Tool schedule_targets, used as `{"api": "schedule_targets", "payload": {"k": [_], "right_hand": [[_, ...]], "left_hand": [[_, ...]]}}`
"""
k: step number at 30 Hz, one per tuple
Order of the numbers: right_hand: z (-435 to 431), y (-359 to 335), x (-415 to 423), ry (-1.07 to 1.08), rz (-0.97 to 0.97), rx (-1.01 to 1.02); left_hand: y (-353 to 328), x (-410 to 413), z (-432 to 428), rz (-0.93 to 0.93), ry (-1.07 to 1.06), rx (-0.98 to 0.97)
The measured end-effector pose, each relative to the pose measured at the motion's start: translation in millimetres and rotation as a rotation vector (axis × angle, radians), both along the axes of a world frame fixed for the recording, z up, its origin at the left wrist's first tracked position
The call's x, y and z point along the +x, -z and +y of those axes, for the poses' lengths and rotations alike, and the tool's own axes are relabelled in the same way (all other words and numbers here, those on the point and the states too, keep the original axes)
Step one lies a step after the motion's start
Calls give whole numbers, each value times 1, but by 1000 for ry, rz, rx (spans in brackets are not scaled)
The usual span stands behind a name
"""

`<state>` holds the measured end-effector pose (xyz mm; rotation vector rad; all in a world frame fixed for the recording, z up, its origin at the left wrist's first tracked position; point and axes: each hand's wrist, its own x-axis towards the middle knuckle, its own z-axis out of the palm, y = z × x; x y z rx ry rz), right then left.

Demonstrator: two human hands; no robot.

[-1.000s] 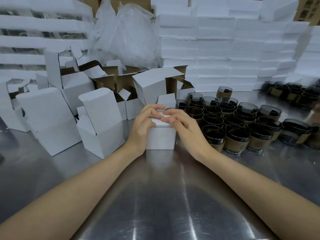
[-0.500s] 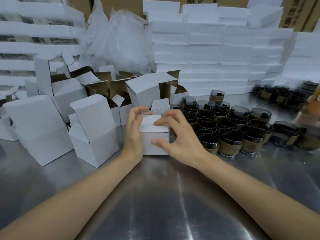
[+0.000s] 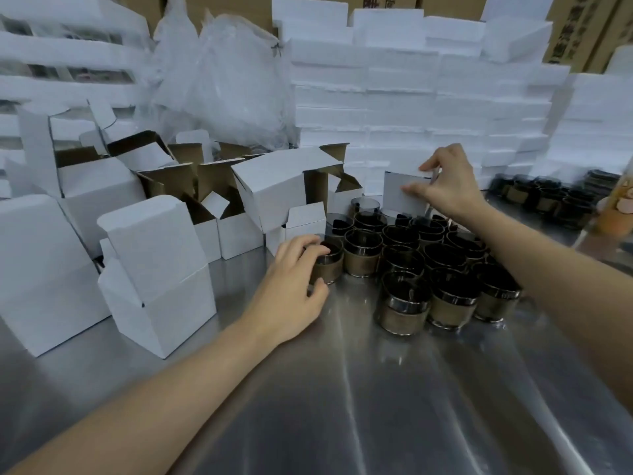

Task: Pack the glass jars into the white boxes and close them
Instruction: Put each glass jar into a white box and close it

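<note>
Two bare hands are working over a brushed, reflective steel desk (image 3: 342, 389). The right hand (image 3: 452, 190) is holding a small, closed white cardboard box (image 3: 404, 197) in the air above the far rows of jars. Its grip is pinching the box, with the fingertips on the top edge and the thumb against the near face. That flat, matte face is turning toward the camera and the top edge is lying roughly level. The hand is covering the box's right side, so its long axis cannot be told.

The left hand (image 3: 291, 286) is curling its grip around a short, round glass jar with a dark rim and a tan paper band (image 3: 330, 264). The jar is standing upright on the desk with its mouth up, at the near left corner of a tight cluster of matching smoky glass jars (image 3: 448, 289). The fingers are hiding its left wall.

Left of the hands, open white cardboard boxes with brown insides (image 3: 157, 269) are crowding together, with their flaps up or tilting at odd angles. Behind them a crinkled clear plastic bag (image 3: 222, 80) is slumping beside stacked white foam slabs with rough edges (image 3: 394, 97). Brown printed cartons (image 3: 582, 25) are showing above, cut off by the frame. More dark jars (image 3: 548, 197) are standing far right, blurred, near an orange shape (image 3: 616, 207) too smeared to make out.
</note>
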<state>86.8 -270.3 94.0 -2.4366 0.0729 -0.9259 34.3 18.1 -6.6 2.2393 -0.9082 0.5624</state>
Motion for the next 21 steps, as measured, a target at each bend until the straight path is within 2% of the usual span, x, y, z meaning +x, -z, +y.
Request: {"api": "schedule_targets", "payload": {"k": [4,8,16,21], "right_hand": [[-20,1,49,61,-28,61],[-22,8,93,70,28,41],[-21,36,141,-9,350,-122],[-21,41,152,-46,203,-67]], "left_hand": [[1,2,0,-7,-25,20],[2,4,0,34,-45,10],[4,7,0,68,-67,-1],[7,8,1,58,-48,-8]]}}
